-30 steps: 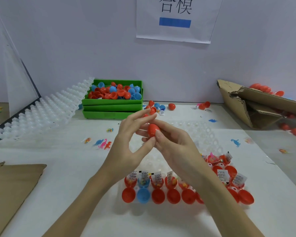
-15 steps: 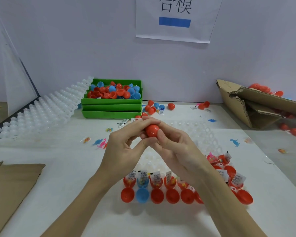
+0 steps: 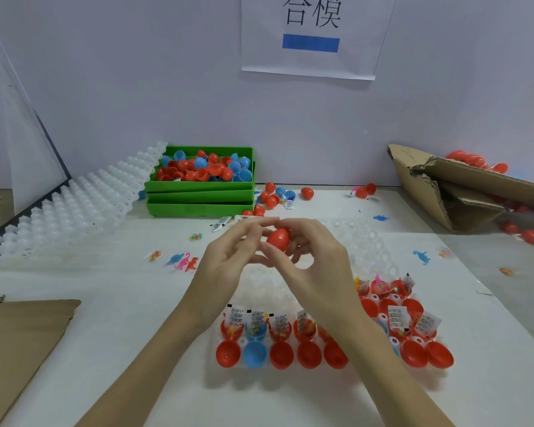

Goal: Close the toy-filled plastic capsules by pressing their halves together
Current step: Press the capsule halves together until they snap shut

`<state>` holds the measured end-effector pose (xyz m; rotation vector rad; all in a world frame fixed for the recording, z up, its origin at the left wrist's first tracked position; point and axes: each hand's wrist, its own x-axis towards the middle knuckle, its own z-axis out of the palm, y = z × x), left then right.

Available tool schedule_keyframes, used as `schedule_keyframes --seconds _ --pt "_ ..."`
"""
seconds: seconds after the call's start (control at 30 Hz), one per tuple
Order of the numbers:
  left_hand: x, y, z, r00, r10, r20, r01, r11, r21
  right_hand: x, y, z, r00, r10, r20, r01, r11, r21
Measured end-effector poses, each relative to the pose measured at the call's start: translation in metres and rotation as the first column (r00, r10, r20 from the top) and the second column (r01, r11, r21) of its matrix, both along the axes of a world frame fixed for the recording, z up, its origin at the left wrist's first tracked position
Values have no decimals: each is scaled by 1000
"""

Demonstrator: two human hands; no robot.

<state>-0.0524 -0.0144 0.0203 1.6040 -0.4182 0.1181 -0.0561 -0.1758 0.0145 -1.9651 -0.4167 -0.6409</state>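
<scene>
Red capsule (image 3: pixel 278 239): it is up in the air, over the middle of the bench (image 3: pixel 105 303), held between both hands. It looks shut, like a whole egg, but I cannot see the seam well.
Right hand (image 3: pixel 318 266): its fingers curl round the red capsule from behind and below, and the thumb sits on the front of it.
Left hand (image 3: pixel 228 260): its fingertips touch the left side of the red capsule. The fingers are mostly straight and spread, so it looks like a light hold, not a squeeze.
Step now: I think this one is done, or just getting a last check.
Clear tray (image 3: pixel 370 241): it lies on the bench under the hands. Along its near edge stand open capsule halves (image 3: pixel 279 329) with toys and paper slips in them, and in front of them empty cap halves (image 3: pixel 280 355), red and one blue.
Next move: I think the shut capsule needs to be put down somewhere. Then a filled half and a cap of the same colour must be picked, lined up straight, and pushed together.
Green bins (image 3: pixel 199 192): they sit stacked at the back edge, with loose halves in the top one.
</scene>
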Motion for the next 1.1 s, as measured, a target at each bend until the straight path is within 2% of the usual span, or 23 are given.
schedule_keyframes --seconds 0.1,0.27,0.37,0.57,0.7,0.8,0.87,0.93,0.97,1.03,1.07,1.1 --pt "2 -1 -3 993 6 -119 -17 995 -93 1 0 -4 994 -53 92 66 987 -150" --pt "5 3 -3 944 -91 -317 -25 939 -342 -1 4 -4 992 -51 113 77 969 -235" --pt "6 4 -5 931 -100 -351 -39 929 -368 -4 8 -4 994 -48 96 68 975 -212" --pt "6 3 -6 921 -97 -378 -72 909 -410 -6 11 -1 991 -63 116 95 950 -296" --pt "6 4 -5 937 -57 -345 -82 923 -376 -2 11 -3 991 -50 121 81 961 -265" --pt "7 6 -4 976 131 -173 -159 974 -163 -1 9 -6 997 -22 77 41 963 -265" --pt "6 5 -5 978 198 -71 -202 977 -60 0 9 -7 999 -22 36 30 963 -267" --pt "7 4 -5 975 218 -37 -219 975 -25 3 8 -6 999 -30 -10 28 981 -194" --pt "7 4 -6 972 232 -30 -232 973 -12 3 6 -3 998 -21 -56 15 994 -108" --pt "8 7 -7 961 273 -44 -274 962 -16 1 1 4 979 52 -197 -17 985 172" --pt "9 9 -7 954 292 -65 -295 955 -32 1 -4 9 950 131 -283 -21 932 361" --pt "10 11 -8 947 308 -85 -313 949 -44 4 -10 16 899 250 -360 -4 826 564"
